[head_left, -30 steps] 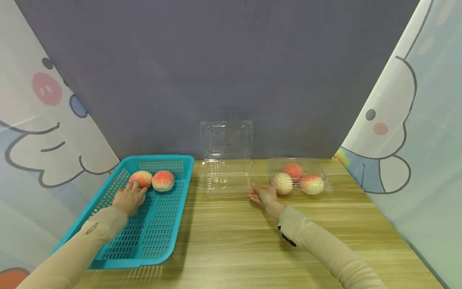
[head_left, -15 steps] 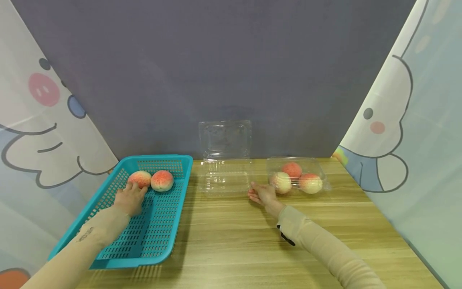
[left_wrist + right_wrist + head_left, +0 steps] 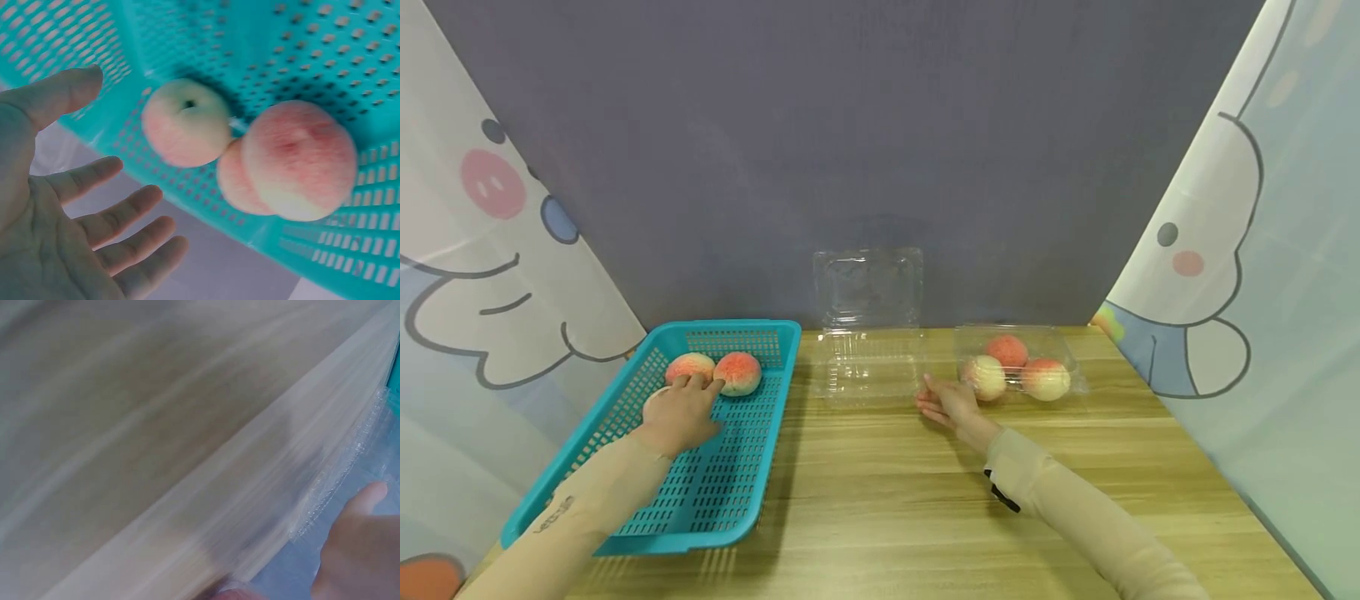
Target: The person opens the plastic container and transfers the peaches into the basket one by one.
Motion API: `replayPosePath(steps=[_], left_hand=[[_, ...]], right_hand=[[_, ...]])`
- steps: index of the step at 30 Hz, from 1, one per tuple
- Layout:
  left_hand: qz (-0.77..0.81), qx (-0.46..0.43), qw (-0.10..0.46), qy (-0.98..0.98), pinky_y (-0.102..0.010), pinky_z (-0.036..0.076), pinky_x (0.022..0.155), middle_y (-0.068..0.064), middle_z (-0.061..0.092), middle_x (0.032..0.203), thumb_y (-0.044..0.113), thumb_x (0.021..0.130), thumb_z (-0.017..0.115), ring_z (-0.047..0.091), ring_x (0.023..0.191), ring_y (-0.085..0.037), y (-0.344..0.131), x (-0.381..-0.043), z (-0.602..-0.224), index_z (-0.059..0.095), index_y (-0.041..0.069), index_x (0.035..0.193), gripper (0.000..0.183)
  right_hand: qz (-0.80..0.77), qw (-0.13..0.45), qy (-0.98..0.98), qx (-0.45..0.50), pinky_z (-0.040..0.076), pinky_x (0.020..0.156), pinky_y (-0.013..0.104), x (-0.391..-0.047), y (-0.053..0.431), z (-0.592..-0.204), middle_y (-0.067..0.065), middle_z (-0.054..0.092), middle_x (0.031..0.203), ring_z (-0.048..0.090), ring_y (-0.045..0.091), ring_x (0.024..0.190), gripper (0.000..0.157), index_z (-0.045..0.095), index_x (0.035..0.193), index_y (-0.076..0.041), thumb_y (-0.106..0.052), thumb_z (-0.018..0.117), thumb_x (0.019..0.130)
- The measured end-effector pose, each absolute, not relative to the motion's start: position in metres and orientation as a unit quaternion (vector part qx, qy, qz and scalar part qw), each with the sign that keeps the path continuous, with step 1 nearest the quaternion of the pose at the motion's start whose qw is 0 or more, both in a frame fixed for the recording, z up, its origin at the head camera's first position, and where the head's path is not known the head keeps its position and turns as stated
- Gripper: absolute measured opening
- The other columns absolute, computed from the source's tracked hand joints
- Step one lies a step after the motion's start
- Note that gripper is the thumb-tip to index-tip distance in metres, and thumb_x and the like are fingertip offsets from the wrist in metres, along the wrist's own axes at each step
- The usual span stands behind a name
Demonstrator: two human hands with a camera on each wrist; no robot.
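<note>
My left hand (image 3: 679,414) hovers over a teal plastic basket (image 3: 775,425), fingers spread and nothing in its grasp. Three peaches lie at the basket's back left: one (image 3: 690,367) ahead of my fingertips, one (image 3: 739,372) to its right, and one (image 3: 655,402) partly hidden by the hand. In the left wrist view, a peach (image 3: 186,122) sits just beyond the straight fingers. My right hand (image 3: 955,404), with relaxed fingers, is right at the front right corner of a clear plastic clamshell box (image 3: 872,371), whose lid (image 3: 868,287) stands raised at the back.
Right of my right hand stands a second clear clamshell box (image 3: 1063,343), with peaches (image 3: 1045,379) inside and its lid down. A dark grey wall (image 3: 880,150) rises behind the wooden table (image 3: 880,500). Printed cloth curtains (image 3: 1210,275) hang on both sides.
My left hand has moved right across the basket, from beside the front left peach to over its right side, uncovering part of that peach. The right hand has stayed at the box corner.
</note>
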State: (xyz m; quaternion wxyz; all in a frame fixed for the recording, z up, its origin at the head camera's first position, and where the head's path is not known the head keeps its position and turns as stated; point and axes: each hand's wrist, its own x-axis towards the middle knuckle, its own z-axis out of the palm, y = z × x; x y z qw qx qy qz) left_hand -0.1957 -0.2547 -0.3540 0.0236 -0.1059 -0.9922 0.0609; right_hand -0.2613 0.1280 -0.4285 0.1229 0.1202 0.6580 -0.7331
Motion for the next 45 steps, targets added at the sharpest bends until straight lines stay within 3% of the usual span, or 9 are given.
replayPosePath(steps=[5,13,17,24,29,36,40,45], left_hand=[[0.028,-0.11,0.054,-0.992,-0.053,0.05,0.064,-0.029,0.05,0.122,0.033,0.076,0.072,0.048,0.107,-0.046,-0.247,-0.183,-0.34,0.049,-0.002,0.127,0.066],[0.004,-0.156,0.114,-0.981,-0.051,0.051,0.069,-0.024,0.054,0.118,0.032,0.074,0.073,0.052,0.105,-0.042,-0.229,-0.155,-0.327,0.053,0.002,0.123,0.061],[0.004,-0.192,0.15,-0.97,-0.048,0.052,0.064,-0.018,0.057,0.113,0.033,0.071,0.075,0.053,0.105,-0.038,-0.206,-0.14,-0.322,0.056,0.004,0.12,0.059],[0.008,-0.258,0.194,-0.946,-0.04,0.054,0.071,-0.009,0.061,0.107,0.033,0.069,0.077,0.058,0.102,-0.028,-0.163,-0.118,-0.322,0.06,0.007,0.112,0.053],[-0.031,-0.31,0.191,-0.931,-0.035,0.055,0.068,-0.002,0.062,0.106,0.033,0.07,0.076,0.059,0.099,-0.02,-0.137,-0.112,-0.323,0.062,0.011,0.11,0.047],[-0.099,-0.387,0.215,-0.891,-0.029,0.053,0.062,0.004,0.062,0.107,0.028,0.075,0.072,0.06,0.096,-0.014,-0.105,-0.118,-0.321,0.064,0.015,0.106,0.035],[-0.117,-0.423,0.193,-0.877,-0.026,0.054,0.066,0.004,0.062,0.108,0.027,0.078,0.068,0.061,0.095,-0.013,-0.084,-0.128,-0.314,0.064,0.016,0.105,0.03],[-0.118,-0.441,0.139,-0.879,-0.021,0.051,0.059,0.002,0.063,0.105,0.028,0.082,0.064,0.063,0.081,-0.011,-0.052,-0.148,-0.307,0.064,0.014,0.106,0.028]], right_hand=[[-0.72,0.159,0.668,0.101,0.05,0.09,0.035,-0.25,0.13,-0.425,0.026,0.053,0.123,0.06,0.03,0.105,0.048,0.045,0.126,0.009,-0.026,0.05,0.094],[-0.709,0.205,0.673,0.043,0.046,0.096,0.037,-0.223,0.142,-0.416,0.027,0.047,0.129,0.055,0.033,0.114,0.046,0.042,0.128,0.009,-0.021,0.049,0.094],[-0.693,0.223,0.685,0.007,0.048,0.094,0.035,-0.208,0.152,-0.412,0.024,0.051,0.127,0.056,0.031,0.113,0.044,0.041,0.129,0.011,-0.016,0.048,0.094],[-0.677,0.258,0.688,-0.04,0.047,0.094,0.037,-0.184,0.175,-0.407,0.02,0.056,0.122,0.058,0.027,0.11,0.047,0.035,0.131,0.014,-0.01,0.047,0.093],[-0.682,0.261,0.68,-0.069,0.044,0.098,0.04,-0.172,0.192,-0.403,0.017,0.057,0.12,0.055,0.03,0.113,0.047,0.032,0.132,0.015,-0.01,0.044,0.094],[-0.694,0.239,0.676,-0.063,0.049,0.092,0.033,-0.166,0.22,-0.398,0.003,0.063,0.107,0.062,0.019,0.102,0.043,0.038,0.128,0.013,-0.012,0.046,0.094],[-0.689,0.215,0.691,-0.038,0.05,0.091,0.031,-0.166,0.237,-0.396,0.0,0.064,0.102,0.063,0.014,0.097,0.041,0.042,0.127,0.01,-0.013,0.048,0.094],[-0.701,0.179,0.69,0.003,0.051,0.087,0.026,-0.169,0.258,-0.394,-0.003,0.065,0.096,0.064,0.007,0.089,0.032,0.049,0.119,0.005,-0.013,0.052,0.092]])
